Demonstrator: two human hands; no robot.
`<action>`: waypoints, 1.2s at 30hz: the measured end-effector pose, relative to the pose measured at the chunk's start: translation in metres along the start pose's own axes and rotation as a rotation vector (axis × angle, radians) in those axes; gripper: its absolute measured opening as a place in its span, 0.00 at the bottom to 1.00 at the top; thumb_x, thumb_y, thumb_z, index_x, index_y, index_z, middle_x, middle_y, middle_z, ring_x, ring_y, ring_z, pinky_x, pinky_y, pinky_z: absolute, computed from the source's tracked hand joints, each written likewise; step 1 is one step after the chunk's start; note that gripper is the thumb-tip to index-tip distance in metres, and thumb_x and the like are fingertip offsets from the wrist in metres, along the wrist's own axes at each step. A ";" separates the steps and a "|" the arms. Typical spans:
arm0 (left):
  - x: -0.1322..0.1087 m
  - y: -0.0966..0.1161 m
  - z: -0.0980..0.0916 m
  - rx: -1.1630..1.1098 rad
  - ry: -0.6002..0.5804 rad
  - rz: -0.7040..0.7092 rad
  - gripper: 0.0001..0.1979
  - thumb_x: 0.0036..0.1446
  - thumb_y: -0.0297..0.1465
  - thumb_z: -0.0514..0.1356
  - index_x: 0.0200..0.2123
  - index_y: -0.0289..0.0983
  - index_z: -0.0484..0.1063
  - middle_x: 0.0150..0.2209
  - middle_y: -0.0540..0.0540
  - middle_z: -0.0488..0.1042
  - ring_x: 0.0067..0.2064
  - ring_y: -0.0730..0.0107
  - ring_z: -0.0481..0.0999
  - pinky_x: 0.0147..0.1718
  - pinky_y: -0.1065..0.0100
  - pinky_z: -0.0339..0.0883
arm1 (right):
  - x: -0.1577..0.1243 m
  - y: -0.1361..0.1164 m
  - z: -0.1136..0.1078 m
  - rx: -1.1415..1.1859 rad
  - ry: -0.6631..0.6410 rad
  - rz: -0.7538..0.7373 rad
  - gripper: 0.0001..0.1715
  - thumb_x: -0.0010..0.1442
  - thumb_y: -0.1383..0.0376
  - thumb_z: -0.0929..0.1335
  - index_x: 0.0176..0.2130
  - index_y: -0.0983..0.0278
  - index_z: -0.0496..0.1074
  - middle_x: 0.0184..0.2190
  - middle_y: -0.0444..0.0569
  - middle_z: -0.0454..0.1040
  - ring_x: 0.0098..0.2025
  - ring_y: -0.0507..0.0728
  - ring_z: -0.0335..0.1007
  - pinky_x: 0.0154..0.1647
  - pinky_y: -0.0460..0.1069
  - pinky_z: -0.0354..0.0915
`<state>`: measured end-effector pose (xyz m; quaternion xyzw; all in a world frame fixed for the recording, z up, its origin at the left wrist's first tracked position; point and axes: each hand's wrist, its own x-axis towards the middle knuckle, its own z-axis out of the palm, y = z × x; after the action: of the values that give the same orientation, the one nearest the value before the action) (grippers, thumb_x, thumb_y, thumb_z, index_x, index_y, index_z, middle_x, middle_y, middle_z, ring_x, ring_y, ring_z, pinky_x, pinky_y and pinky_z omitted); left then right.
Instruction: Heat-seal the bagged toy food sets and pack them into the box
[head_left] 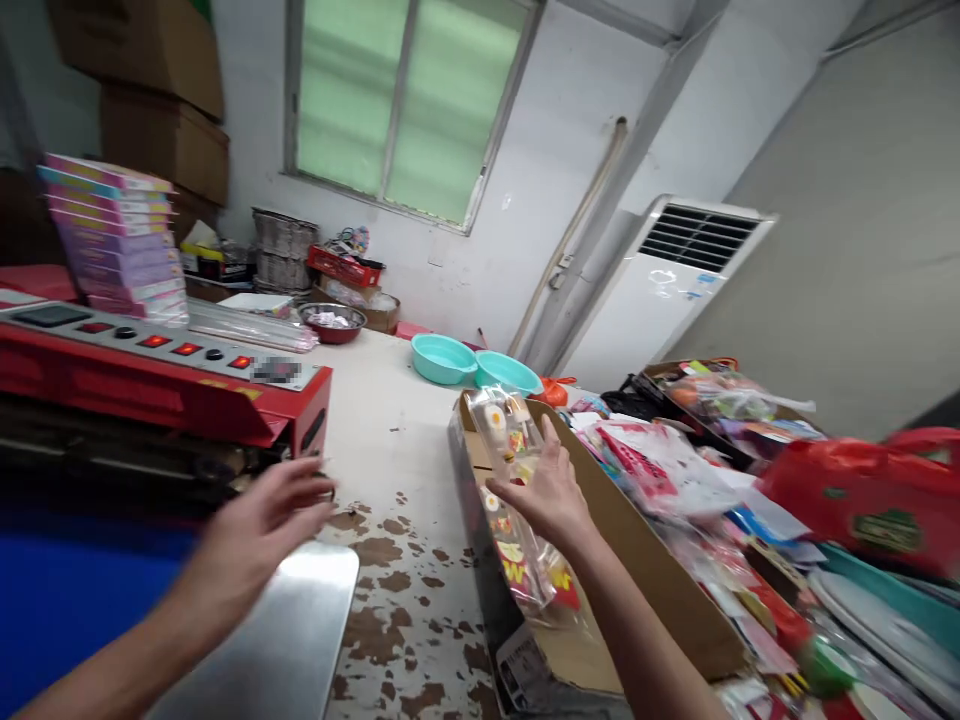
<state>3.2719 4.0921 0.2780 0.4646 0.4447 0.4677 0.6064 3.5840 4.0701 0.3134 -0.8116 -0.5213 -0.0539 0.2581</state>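
My right hand point(546, 490) is over a long open cardboard box point(645, 540), its fingers spread. Beneath and beside it lie clear plastic packages point(517, 560) with small food-shaped pieces and red and yellow printing. One package point(495, 415) leans up at the box's far end, close to my fingertips; whether I touch it I cannot tell. My left hand point(281, 510), slightly blurred, hangs by the right end of a red machine point(300, 400), fingers loosely bent and apart. A small dark spot shows at its fingertips, too blurred to name. Below it is a shiny metal plate point(315, 620).
On the machine's top is a panel of lit red switches point(187, 348); a blue surface point(75, 610) extends from its front. Two turquoise basins point(444, 360) stand behind the box. Piled packets point(652, 470) and a red bag point(862, 500) crowd the right. Stacked colourful boxes point(120, 240) stand left.
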 end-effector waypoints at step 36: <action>-0.020 -0.016 -0.055 -0.252 -0.295 -0.153 0.22 0.48 0.25 0.64 0.47 0.33 0.64 0.43 0.38 0.73 0.42 0.61 0.75 0.41 0.66 0.68 | -0.035 -0.132 0.056 0.856 -0.433 -0.740 0.13 0.59 0.58 0.66 0.27 0.63 0.68 0.36 0.50 0.70 0.42 0.55 0.64 0.44 0.51 0.60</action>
<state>3.2172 4.0784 0.2546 0.4134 0.3231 0.3993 0.7519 3.4428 4.1108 0.3009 -0.3930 -0.7849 0.2410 0.4140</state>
